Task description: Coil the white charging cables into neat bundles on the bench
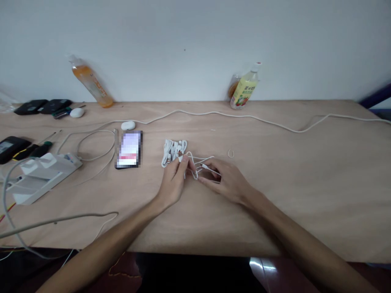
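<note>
your left hand (172, 180) and right hand (229, 178) pinch a looped white cable (195, 176) between the table's (305, 183) near and far edges, just beside bundled cables (166, 153). you seem to be arranging its loops; the next move likely calls for a steady pinch and even strands.
</note>
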